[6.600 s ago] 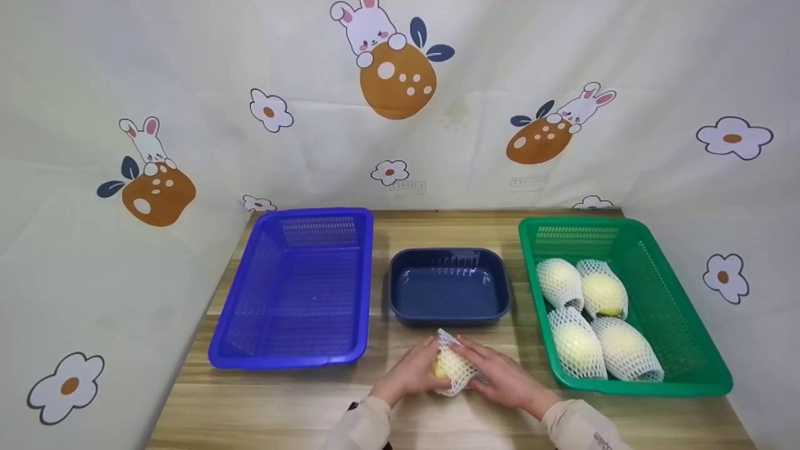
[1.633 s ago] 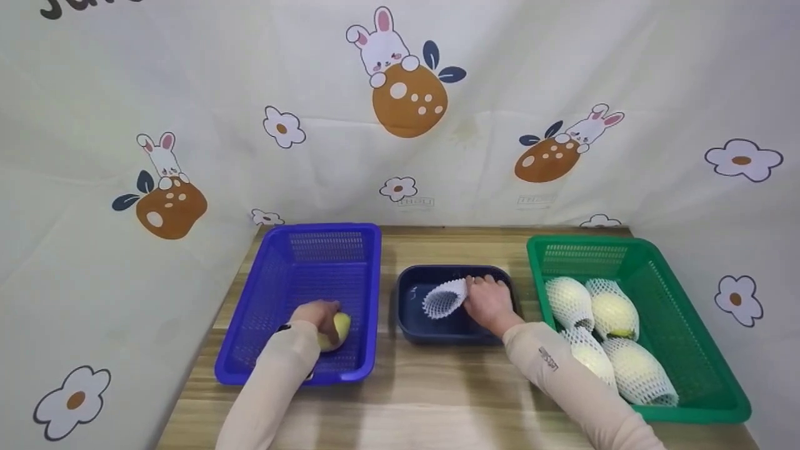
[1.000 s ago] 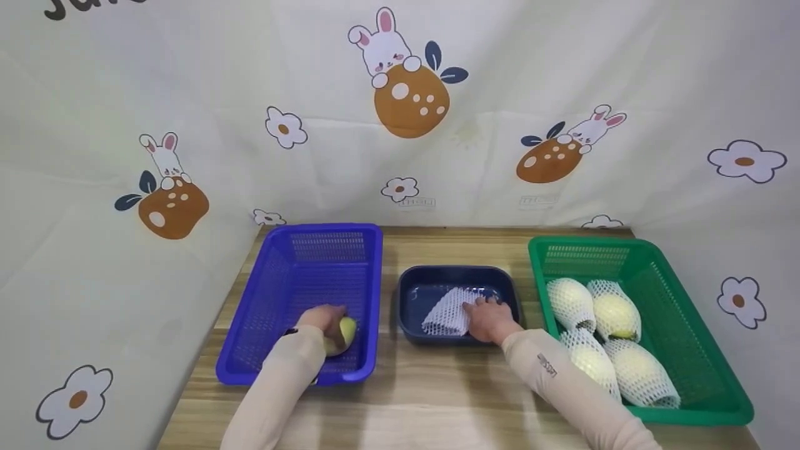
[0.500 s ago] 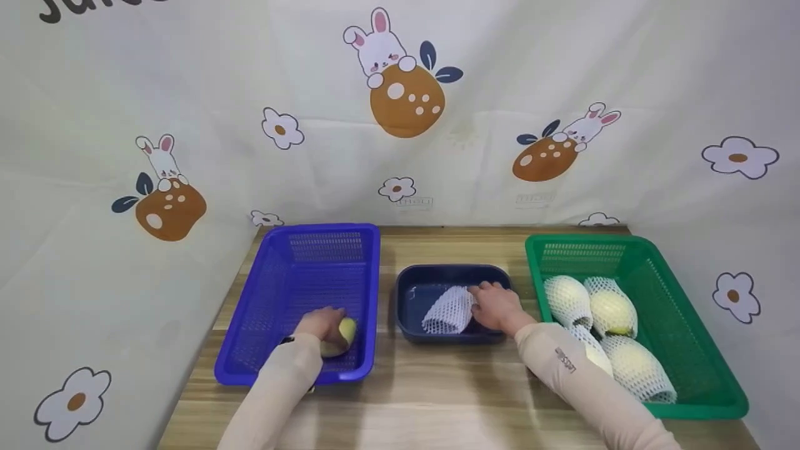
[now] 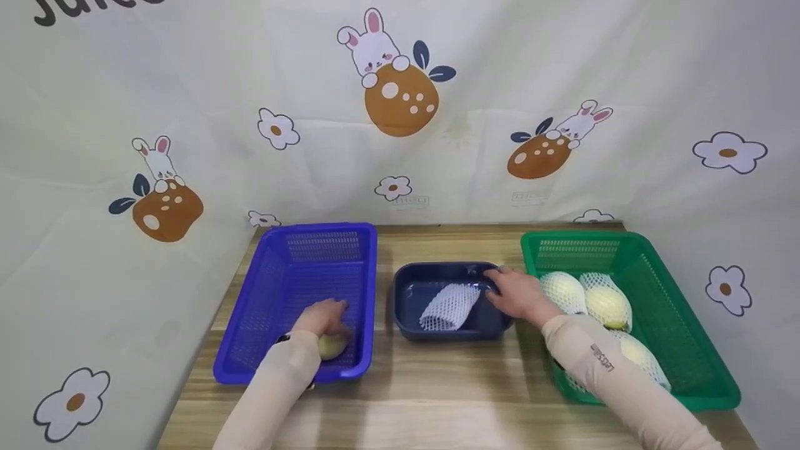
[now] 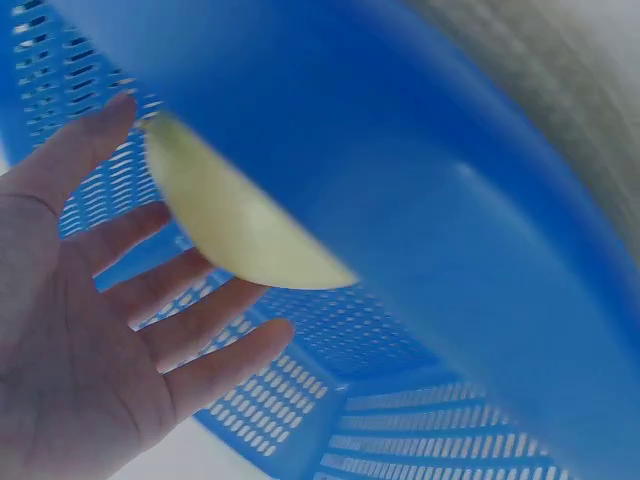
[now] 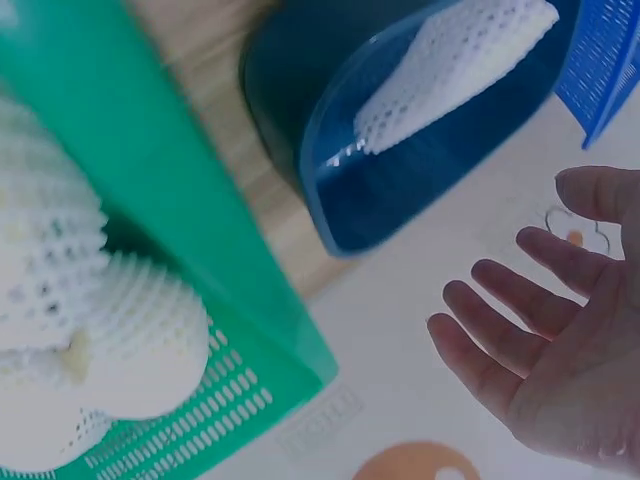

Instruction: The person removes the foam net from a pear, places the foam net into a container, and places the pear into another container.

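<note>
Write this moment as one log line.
left hand: at yellow fruit in blue basket; right hand: empty, near navy dish; foam net: inside dish

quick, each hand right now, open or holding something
Left hand: open, fingers spread by the pale yellow fruit in the blue basket.
Right hand: open, holding nothing, near the navy tray.

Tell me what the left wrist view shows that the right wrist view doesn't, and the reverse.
Only the left wrist view shows the left hand and the bare fruit.
Only the right wrist view shows the right hand, the green basket with netted fruits, the navy tray with a loose net sleeve, and a printed flower.
Both show part of the blue basket.
</note>
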Available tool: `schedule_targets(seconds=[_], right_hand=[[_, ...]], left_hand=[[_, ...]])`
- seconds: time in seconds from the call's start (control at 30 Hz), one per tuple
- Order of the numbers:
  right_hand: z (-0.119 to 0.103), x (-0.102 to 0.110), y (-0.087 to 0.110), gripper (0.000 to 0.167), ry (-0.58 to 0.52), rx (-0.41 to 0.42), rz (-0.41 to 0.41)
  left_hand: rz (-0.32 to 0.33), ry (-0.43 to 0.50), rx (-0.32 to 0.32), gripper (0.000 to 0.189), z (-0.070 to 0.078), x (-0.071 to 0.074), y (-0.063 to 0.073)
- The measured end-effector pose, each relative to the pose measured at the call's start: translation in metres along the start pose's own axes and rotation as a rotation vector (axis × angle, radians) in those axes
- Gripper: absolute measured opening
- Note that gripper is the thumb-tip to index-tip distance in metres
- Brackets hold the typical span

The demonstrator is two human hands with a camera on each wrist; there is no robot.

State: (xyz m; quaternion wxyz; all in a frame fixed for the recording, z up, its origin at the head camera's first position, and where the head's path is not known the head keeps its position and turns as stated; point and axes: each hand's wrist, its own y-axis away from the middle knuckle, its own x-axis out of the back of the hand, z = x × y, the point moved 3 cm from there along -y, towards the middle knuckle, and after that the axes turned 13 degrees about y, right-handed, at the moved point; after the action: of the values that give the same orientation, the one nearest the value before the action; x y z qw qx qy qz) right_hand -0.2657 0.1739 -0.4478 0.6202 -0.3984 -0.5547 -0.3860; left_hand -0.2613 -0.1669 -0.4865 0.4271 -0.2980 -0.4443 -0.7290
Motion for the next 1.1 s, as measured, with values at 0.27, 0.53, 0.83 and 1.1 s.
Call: schedule_targets(seconds=[0.27,0.53,0.83,1.1], right_hand=[[0.035,0.016,0.026,0.042,-0.004,-0.044,0.004],[0.074,0.019,0.069,0.041,-0.038,-0.090,0.022],[0.111,-0.003,0.115,0.043,-0.064,-0.184,-0.022],[0.106,-0.032,0.128,0.048,-0.109,-0.183,-0.037]], left_hand=[[0.106,-0.008,-0.117,0.057,0.026,0.016,0.008],[0.100,0.005,-0.266,0.050,0.050,0.007,0.027],[0.088,0.025,-0.275,0.052,0.050,-0.009,0.039],[0.103,0.054,-0.260,0.053,0.046,-0.013,0.041]])
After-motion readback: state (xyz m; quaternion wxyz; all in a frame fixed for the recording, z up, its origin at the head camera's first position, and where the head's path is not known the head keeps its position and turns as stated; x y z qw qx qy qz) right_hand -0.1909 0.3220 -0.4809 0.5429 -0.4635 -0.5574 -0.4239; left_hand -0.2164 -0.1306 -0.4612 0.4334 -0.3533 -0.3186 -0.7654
